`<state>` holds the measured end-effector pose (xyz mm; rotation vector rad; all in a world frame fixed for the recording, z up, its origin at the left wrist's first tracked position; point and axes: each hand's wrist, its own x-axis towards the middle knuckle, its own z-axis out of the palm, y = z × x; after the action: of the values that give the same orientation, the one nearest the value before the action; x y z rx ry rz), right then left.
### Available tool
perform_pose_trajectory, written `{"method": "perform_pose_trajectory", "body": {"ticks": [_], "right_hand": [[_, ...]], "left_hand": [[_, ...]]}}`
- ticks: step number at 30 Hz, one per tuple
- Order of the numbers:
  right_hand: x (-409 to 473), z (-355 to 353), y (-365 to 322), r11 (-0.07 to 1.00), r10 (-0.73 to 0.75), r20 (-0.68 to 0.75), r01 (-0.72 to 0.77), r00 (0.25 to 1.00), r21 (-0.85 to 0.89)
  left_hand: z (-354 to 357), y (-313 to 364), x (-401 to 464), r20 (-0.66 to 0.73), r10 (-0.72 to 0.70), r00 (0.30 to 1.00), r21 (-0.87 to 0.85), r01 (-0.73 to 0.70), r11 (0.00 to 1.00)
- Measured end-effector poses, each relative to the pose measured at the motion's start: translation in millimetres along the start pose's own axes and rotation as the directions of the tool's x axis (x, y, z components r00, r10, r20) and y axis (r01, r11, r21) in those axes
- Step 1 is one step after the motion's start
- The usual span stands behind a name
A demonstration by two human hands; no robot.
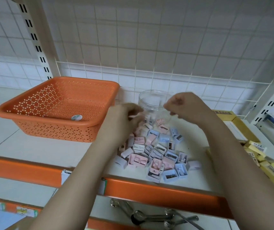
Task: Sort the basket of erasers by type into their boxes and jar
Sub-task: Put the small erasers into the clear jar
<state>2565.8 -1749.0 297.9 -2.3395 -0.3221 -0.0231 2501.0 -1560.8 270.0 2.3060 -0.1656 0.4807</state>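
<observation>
Erasers (156, 155): a heap of small pink, blue and white ones, lying on the white shelf (33, 146) in the lower middle of the frame. Clear jar (154, 103) just behind the heap, in the middle, mouth open. Orange basket (58, 107) at the left, almost bare, only one small round thing (76, 117) left in its near corner. Yellow box (229, 116) at the right edge, with yellow erasers (262, 161) spilling below it.

Left hand (124, 120) over the far end of the heap, fingers curled; grip looks closed on something thin and pale, but too blurry to be sure what. Right hand (184, 105) up beside the jar, fingers curled in too; hard to tell if anything is inside the grip.

Likely step: picking small erasers off the heap and dropping them in the jar.

To do it well: pick one kind only. Lift right over the jar mouth before letting go. Drop gently, no bumping the jar, since it looks light and easy to tip. Take from the top of the heap so nothing slides off the front edge of the shelf. Keep the yellow ones apart, for the box.
</observation>
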Motion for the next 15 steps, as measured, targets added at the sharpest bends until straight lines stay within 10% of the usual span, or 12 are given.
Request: {"method": "perform_pose_trajectory", "body": {"ticks": [7,15], "right_hand": [[-67.4,25.8,8.0,0.995,0.053,0.357,-0.02,0.933,-0.096],[-68.8,55.3,2.1,0.959,-0.055,0.294,0.132,0.954,-0.25]], "left_hand": [[15.8,24.8,72.9,0.124,0.098,0.987,0.007,-0.1,0.995],[0.9,-7.4,13.2,0.218,0.013,0.976,0.08,-0.031,0.996]]}}
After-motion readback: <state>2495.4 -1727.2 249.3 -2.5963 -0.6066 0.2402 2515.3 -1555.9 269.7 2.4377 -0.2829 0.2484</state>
